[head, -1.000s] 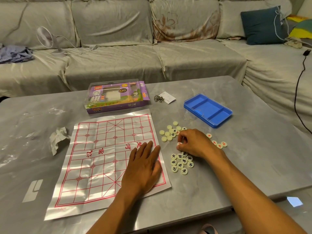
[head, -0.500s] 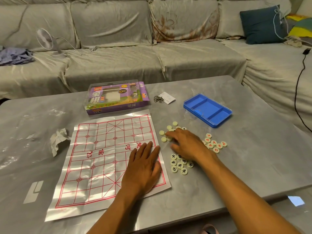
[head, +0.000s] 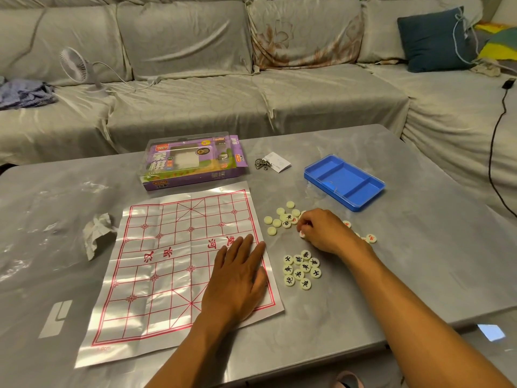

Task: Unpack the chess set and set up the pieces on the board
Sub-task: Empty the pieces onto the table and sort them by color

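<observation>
A glossy paper chess board with red lines lies flat on the grey table. My left hand rests flat on the board's near right part, fingers straight. Right of the board lie round cream pieces: a face-down group, a group with black characters, and a few red-marked ones partly hidden behind my right hand. My right hand is curled over the pieces and pinches a red-marked piece at its fingertips.
The purple chess box with clear lid stands behind the board. A blue plastic tray sits at the right rear, keys and a paper tag between them. A crumpled tissue lies left of the board. A sofa surrounds the table.
My right hand reached up to the face-down pieces, then drew back slightly right and now pinches a red-marked piece. My left hand stayed on the board.
</observation>
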A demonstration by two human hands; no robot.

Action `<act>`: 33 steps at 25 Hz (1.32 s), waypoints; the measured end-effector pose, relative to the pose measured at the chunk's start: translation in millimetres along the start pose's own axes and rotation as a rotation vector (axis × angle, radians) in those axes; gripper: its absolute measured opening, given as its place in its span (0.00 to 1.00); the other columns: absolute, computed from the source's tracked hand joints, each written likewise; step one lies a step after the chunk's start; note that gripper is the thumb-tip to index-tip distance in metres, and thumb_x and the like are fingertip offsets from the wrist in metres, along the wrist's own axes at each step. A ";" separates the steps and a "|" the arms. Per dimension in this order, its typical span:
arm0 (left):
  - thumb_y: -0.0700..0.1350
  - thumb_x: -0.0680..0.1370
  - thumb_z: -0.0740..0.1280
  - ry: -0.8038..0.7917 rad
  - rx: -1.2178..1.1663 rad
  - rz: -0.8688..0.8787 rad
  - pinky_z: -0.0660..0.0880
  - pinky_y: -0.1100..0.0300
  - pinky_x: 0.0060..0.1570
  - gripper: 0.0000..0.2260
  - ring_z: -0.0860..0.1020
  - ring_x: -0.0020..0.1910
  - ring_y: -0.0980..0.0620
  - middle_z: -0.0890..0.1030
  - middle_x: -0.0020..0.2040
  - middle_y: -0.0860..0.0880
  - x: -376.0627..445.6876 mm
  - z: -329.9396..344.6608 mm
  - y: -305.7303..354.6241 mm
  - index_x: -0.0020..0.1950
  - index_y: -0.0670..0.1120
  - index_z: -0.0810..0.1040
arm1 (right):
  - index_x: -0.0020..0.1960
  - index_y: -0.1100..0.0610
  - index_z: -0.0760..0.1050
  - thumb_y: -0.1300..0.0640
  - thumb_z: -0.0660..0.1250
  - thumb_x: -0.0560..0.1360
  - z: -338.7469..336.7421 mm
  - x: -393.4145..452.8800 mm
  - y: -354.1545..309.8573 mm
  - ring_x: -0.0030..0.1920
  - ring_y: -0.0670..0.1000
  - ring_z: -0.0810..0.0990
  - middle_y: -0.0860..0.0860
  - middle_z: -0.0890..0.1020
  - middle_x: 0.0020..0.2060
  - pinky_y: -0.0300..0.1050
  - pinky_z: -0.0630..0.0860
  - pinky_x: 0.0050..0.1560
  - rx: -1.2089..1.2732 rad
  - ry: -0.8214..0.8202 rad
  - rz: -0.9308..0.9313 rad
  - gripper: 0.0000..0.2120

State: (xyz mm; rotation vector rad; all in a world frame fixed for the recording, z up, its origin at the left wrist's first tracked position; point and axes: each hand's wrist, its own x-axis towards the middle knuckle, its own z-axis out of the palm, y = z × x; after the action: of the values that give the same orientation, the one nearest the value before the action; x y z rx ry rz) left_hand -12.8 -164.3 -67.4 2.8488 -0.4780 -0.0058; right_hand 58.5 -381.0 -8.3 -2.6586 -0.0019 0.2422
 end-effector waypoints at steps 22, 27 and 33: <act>0.68 0.70 0.25 0.009 -0.001 0.003 0.32 0.54 0.72 0.35 0.35 0.75 0.56 0.37 0.75 0.59 0.8 1.8 -1.2 0.76 0.62 0.39 | 0.71 0.50 0.67 0.56 0.62 0.79 6.5 -7.0 -2.8 0.61 0.51 0.72 0.49 0.72 0.64 0.46 0.73 0.57 -0.140 0.077 -0.177 0.21; 0.67 0.69 0.24 0.004 0.006 -0.007 0.34 0.53 0.73 0.34 0.35 0.75 0.55 0.36 0.76 0.59 1.1 1.3 -0.2 0.75 0.62 0.38 | 0.61 0.54 0.75 0.57 0.62 0.79 18.5 0.7 -7.6 0.55 0.51 0.74 0.51 0.75 0.57 0.46 0.75 0.50 -0.190 0.161 -0.213 0.11; 0.68 0.69 0.23 0.002 0.003 -0.001 0.33 0.53 0.73 0.34 0.35 0.75 0.55 0.37 0.76 0.58 0.4 1.3 -0.3 0.75 0.62 0.37 | 0.58 0.52 0.76 0.54 0.67 0.76 17.3 -4.9 -8.3 0.48 0.47 0.76 0.48 0.78 0.53 0.41 0.74 0.46 -0.113 0.153 -0.225 0.10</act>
State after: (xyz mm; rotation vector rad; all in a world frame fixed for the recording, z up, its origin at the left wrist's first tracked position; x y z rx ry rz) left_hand -12.4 -164.5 -68.7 2.8513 -0.4762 -0.0022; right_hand 51.0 -366.0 -18.8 -2.7520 -0.2715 -0.0365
